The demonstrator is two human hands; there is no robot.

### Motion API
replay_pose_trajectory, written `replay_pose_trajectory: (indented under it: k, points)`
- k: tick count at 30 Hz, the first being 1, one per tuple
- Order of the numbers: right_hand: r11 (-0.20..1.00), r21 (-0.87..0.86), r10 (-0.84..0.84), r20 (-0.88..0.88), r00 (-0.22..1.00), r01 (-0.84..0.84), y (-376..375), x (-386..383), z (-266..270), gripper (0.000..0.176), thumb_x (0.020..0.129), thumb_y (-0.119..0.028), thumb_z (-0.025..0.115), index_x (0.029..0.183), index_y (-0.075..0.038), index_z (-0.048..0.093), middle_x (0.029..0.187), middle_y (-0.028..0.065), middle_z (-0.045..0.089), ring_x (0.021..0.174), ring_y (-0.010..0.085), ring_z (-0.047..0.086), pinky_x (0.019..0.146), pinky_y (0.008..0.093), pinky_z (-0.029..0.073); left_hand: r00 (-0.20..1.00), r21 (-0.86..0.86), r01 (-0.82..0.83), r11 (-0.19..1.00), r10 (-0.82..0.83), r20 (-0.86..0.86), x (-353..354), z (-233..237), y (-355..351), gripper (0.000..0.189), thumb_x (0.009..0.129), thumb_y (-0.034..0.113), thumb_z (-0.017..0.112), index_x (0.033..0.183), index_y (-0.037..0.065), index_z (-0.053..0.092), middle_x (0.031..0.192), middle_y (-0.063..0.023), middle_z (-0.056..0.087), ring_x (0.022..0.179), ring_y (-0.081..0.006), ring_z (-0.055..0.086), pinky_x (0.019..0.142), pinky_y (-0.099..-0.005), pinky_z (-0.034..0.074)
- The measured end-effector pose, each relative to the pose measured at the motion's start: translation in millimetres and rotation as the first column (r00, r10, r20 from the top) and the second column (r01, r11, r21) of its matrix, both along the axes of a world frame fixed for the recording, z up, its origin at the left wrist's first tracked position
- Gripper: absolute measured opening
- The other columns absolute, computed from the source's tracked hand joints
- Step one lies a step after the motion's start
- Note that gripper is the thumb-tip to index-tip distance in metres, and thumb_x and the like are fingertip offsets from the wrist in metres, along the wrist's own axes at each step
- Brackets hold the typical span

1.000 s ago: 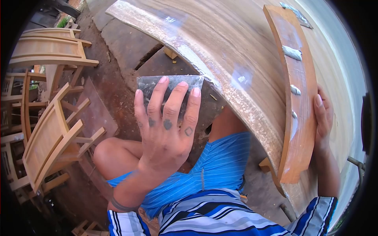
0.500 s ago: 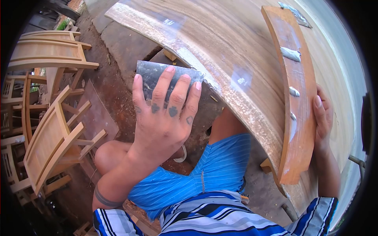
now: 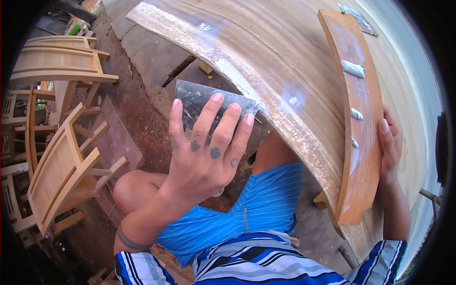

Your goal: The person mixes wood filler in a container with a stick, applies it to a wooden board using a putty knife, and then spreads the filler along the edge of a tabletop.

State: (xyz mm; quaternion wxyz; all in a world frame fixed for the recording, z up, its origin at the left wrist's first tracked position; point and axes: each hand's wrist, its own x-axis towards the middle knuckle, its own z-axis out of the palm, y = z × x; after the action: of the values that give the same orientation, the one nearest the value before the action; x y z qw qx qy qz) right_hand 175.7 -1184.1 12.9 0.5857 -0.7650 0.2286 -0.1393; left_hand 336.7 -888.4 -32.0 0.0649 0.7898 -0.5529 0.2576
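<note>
In my left hand [image 3: 204,156] is a thin, dark, flat putty scraper [image 3: 197,104], smeared with pale residue. The fingers lie spread over its face and the thumb is hidden behind. Its right corner overlaps the rough pale edge of a large wooden slab [image 3: 266,52]. My right hand [image 3: 391,142] grips the outer side of a curved wooden board [image 3: 363,161], which stands over the slab. Several dabs of whitish-grey putty [image 3: 353,69] sit on the board's face and near edge.
Unpainted wooden chairs [image 3: 61,175] are crowded together on the dirt floor at left. Another flat putty-smeared plate [image 3: 358,20] lies on the slab beyond the board's top end. Wooden blocks [image 3: 205,66] show under the slab's edge. My bent legs are below it.
My left hand and the scraper have moved right and slightly down, closer to the slab's edge. The curved board and my right hand have barely shifted.
</note>
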Motion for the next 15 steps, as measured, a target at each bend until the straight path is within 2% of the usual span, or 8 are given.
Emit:
replay_pose_trajectory:
  k: [1, 4, 8, 12, 15]
  points:
    - [1.000, -0.005, -0.001, 0.004, 1.000, 0.001, -0.7, 0.4, -0.5, 0.058, 0.095, -0.040, 0.049, 0.130, 0.006, 0.045, 0.110, 0.0097, 0.062, 0.096, 0.0083, 0.061, 0.087, 0.0223, 0.047, 1.000, -0.013, 0.006, 1.000, -0.005, 0.028, 3.6, -5.3, -0.1, 0.039, 0.086, 0.018, 0.060, 0.124, 0.010, 0.058, 0.126, -0.0103, 0.053, 0.122, -0.0325, 0.051, 0.100, -0.0691, 0.032]
    - [0.998, 0.062, 0.025, 0.006, 1.000, -0.026, -1.3, -1.5, 2.4, 0.056, 0.096, -0.038, 0.051, 0.129, 0.007, 0.046, 0.113, 0.0096, 0.060, 0.103, 0.0096, 0.055, 0.092, 0.0240, 0.041, 0.998, 0.003, -0.040, 0.999, 0.040, -0.045, 8.2, -3.0, 1.0, 0.041, 0.086, 0.017, 0.060, 0.126, 0.009, 0.057, 0.127, -0.0106, 0.052, 0.123, -0.0321, 0.050, 0.100, -0.0691, 0.032]
    - [0.998, 0.057, 0.006, 0.003, 1.000, -0.006, 2.4, 0.0, 4.0, 0.057, 0.096, -0.039, 0.052, 0.128, 0.007, 0.047, 0.113, 0.0092, 0.060, 0.102, 0.0091, 0.056, 0.091, 0.0235, 0.042, 0.993, -0.004, -0.093, 0.996, 0.093, 0.078, 27.2, -18.2, 3.9, 0.044, 0.084, 0.013, 0.062, 0.128, 0.009, 0.055, 0.127, -0.0111, 0.051, 0.124, -0.0320, 0.048, 0.102, -0.0683, 0.030]
    - [0.997, 0.068, 0.025, 0.005, 1.000, -0.025, -0.4, -0.6, 2.4, 0.056, 0.095, -0.039, 0.052, 0.128, 0.007, 0.047, 0.112, 0.0089, 0.060, 0.101, 0.0087, 0.056, 0.090, 0.0231, 0.042, 0.984, -0.044, -0.173, 0.984, 0.175, 0.036, 38.2, -22.8, 9.4, 0.047, 0.084, 0.011, 0.062, 0.130, 0.009, 0.054, 0.128, -0.0112, 0.050, 0.125, -0.0313, 0.048, 0.104, -0.0666, 0.029]
    - [0.998, 0.070, 0.011, 0.006, 1.000, -0.012, 1.3, -0.7, 3.3, 0.055, 0.096, -0.039, 0.052, 0.128, 0.006, 0.047, 0.112, 0.0088, 0.060, 0.101, 0.0086, 0.056, 0.090, 0.0229, 0.042, 0.995, -0.126, -0.091, 0.988, 0.094, 0.022, 21.0, -19.0, 6.0, 0.042, 0.086, 0.013, 0.061, 0.128, 0.011, 0.056, 0.127, -0.0100, 0.052, 0.122, -0.0299, 0.051, 0.103, -0.0648, 0.032]
